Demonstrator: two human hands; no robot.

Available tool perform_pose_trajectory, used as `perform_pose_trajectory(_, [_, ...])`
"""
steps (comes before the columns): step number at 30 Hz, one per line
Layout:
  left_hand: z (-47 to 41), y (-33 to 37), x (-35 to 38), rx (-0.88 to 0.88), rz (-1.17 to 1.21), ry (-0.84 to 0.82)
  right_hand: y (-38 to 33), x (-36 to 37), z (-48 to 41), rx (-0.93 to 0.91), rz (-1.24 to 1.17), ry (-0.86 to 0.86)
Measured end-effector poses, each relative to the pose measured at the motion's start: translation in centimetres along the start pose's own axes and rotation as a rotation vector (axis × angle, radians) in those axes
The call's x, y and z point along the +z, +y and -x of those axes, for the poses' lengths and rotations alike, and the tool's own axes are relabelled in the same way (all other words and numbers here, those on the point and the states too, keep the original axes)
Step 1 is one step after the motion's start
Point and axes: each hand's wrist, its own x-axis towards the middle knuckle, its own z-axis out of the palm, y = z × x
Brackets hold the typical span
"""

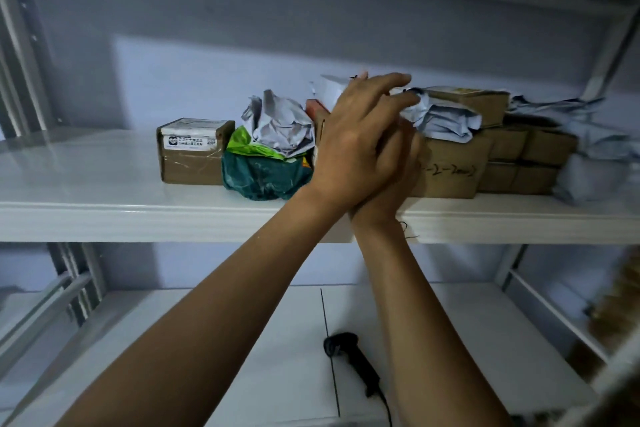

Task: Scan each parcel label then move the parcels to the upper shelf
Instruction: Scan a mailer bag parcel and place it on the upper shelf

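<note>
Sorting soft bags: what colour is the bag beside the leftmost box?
Green bag, head view.

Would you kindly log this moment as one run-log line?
stage: shelving | left hand: open, over parcels on upper shelf | right hand: behind left, grip hidden | scanner: lying on lower shelf

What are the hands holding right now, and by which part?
Nothing is plainly gripped. The left hand reaches with straight fingers over the grey bag atop the cardboard box; the right hand, mostly hidden behind it, cannot be told.
</note>
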Motion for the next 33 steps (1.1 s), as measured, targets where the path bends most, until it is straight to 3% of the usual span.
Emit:
perform_pose_trajectory(3, [1.6, 0.1, 1.2, 0.025, -0.070, -0.039, 2.4, 0.1, 0.3, 0.084, -0.058, -0.092])
perform_pose_trajectory(8, [3.6, -0.4, 2.2, -0.036, -0.305, -0.038, 7.9, -0.5, 0.3, 0.366, -0.375, -0.016])
perform_pose_trajectory(12, [3.6, -1.2, 3.1, -0.065, -0.493, -0.078, 13.7, -0.6, -0.9, 0.690, -0.393, 0.107])
perform_pose_trajectory(15, [3.8, -1.8, 3.5, -0.169, -0.550, -0.136, 18.2, -0.1, -1.0, 0.813, -0.319, 0.033])
perform_pose_trajectory(20, [3.6, -2.6, 3.5, -0.277, -0.610, -0.340, 21.0, -0.1, -0.4, 0.782, -0.331, -0.236])
perform_pose_trajectory(26, [3.8, -2.5, 3.9, -0.306, -0.729, -0.382, 19.7, 0.7, 0.6, 0.527, -0.350, -0.527])
perform_pose_trajectory(33, [4.0, -2.7, 4.2, -0.278, -0.789, -0.373, 16.7, 1.1, -1.1, 0.438, -0.495, -0.587])
